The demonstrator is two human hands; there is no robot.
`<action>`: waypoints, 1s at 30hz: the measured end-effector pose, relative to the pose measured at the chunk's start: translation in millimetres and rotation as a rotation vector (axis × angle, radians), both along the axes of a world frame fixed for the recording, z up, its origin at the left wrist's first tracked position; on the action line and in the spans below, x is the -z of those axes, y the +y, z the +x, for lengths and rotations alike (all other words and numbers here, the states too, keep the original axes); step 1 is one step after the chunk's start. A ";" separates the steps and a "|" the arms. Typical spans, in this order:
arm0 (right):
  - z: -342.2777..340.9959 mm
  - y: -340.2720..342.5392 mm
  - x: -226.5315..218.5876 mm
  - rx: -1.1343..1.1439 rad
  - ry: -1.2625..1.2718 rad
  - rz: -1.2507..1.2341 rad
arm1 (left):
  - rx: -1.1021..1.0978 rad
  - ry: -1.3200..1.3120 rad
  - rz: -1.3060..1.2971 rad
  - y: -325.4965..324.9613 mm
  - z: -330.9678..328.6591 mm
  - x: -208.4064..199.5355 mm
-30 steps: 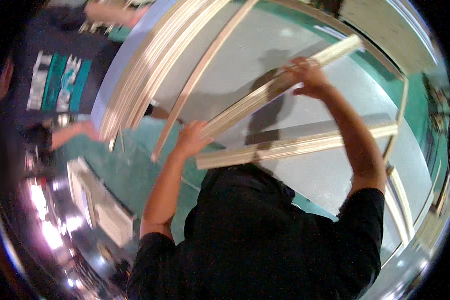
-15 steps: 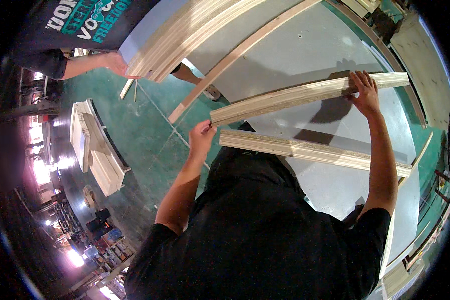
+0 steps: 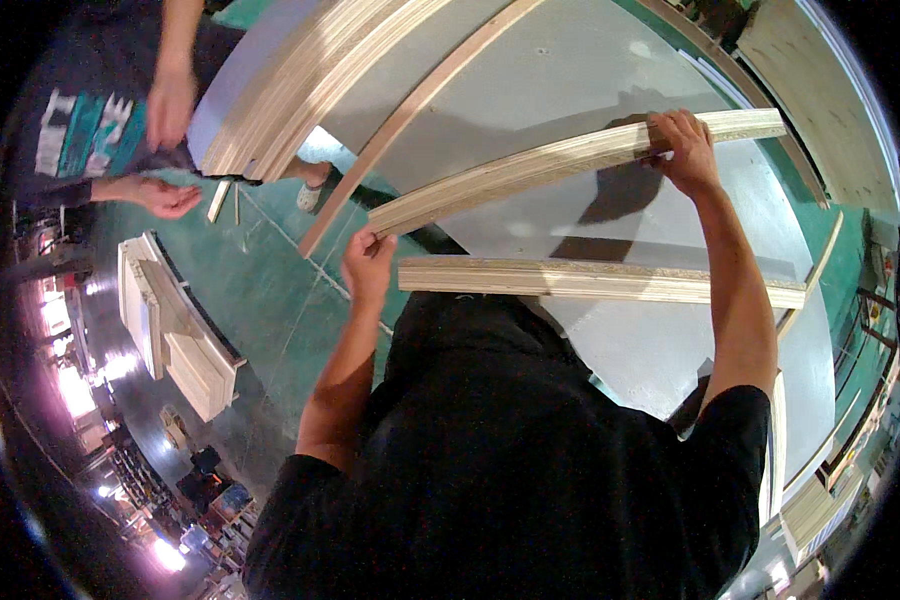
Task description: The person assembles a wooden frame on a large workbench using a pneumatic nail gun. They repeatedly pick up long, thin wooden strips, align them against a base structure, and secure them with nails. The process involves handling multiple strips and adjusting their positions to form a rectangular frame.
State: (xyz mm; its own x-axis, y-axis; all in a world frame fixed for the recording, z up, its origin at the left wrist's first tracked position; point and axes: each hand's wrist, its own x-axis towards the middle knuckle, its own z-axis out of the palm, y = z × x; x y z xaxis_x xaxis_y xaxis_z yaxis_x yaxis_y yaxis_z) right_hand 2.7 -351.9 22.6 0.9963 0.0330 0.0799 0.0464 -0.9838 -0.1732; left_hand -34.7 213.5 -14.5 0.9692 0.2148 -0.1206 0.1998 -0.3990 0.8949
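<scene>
- A long, pale wooden piece [image 3: 530,172] is showing fine layered lines along its length and a rougher, speckled upper strip.
- It is being held at its left end and a little inward of its right end.
- It is slanting across the grey surface [image 3: 590,60], its right end pointing farther from the body.
- Its left end is jutting past that surface's edge.

Past the held beam [image 3: 560,168], a hand could cross the grey board [image 3: 595,60] up to the strip [image 3: 410,112]; on the beam's near side (the gap tightens leftward) another beam [image 3: 570,280] blocks.
</scene>
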 end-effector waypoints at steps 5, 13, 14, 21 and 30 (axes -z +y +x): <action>-4.6 0.3 -1.4 0.068 0.018 -0.122 | 0.073 -0.007 0.137 8.3 5.5 4.1; -3.2 5.0 -4.5 0.082 0.078 -0.111 | 0.121 0.021 0.126 1.1 11.2 -18.7; -3.5 6.5 -5.2 0.082 0.074 -0.108 | 0.136 0.035 0.184 2.9 12.8 -17.1; -8.5 -0.4 7.0 0.108 0.030 -0.079 | 0.366 0.129 0.306 6.7 48.3 -44.2; -21.8 12.5 9.0 0.232 0.108 -0.105 | 0.830 -0.102 0.766 12.5 109.5 -19.6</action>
State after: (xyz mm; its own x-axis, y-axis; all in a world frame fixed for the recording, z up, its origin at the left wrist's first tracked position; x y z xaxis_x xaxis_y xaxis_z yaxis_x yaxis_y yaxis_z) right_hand -19.1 -339.4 13.6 0.9807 -0.1944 -0.0194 -0.1952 -0.9788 -0.0618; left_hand 74.8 226.0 5.1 0.8441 -0.5157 -0.1467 -0.4415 -0.8238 0.3556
